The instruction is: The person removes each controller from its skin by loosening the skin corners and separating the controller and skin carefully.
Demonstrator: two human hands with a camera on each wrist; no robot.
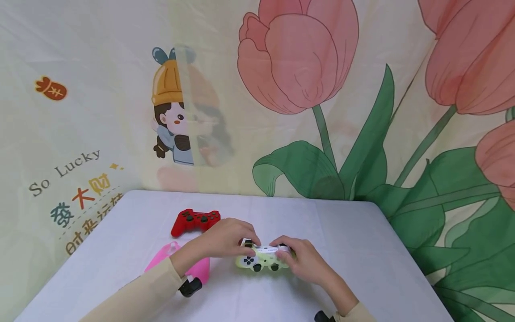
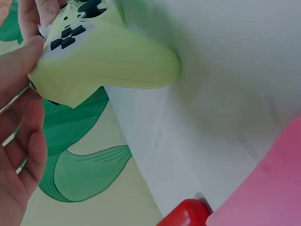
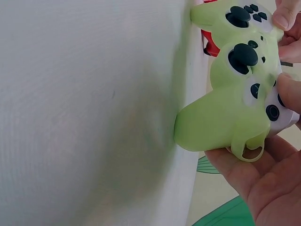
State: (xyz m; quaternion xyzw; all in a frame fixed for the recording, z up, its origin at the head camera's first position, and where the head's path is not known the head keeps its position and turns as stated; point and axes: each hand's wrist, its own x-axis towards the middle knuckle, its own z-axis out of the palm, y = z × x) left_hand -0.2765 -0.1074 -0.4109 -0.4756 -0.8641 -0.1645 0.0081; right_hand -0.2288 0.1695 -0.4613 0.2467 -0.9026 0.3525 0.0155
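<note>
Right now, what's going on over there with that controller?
A person is using both hands on a white controller in a soft, pale green cover. The left hand and the right hand each grip one side of it. Some of the white top edge shows outside the cover, so it isn't all covered. On the table, a red controller lies farther back to the left, and a pink thing is partly hidden behind the left forearm.

White table (image 1: 342, 237): stretched back toward a printed backdrop (image 1: 120, 27).
Red controller (image 1: 196, 219): lay left, near the far edge.
Pink item (image 1: 200, 270): lay nearer, partly hidden.
Backdrop prints: included tulips (image 1: 301, 62), leaves (image 1: 303, 165), a cartoon figure (image 1: 170, 116), "So Lucky" lettering (image 1: 60, 171).
</note>
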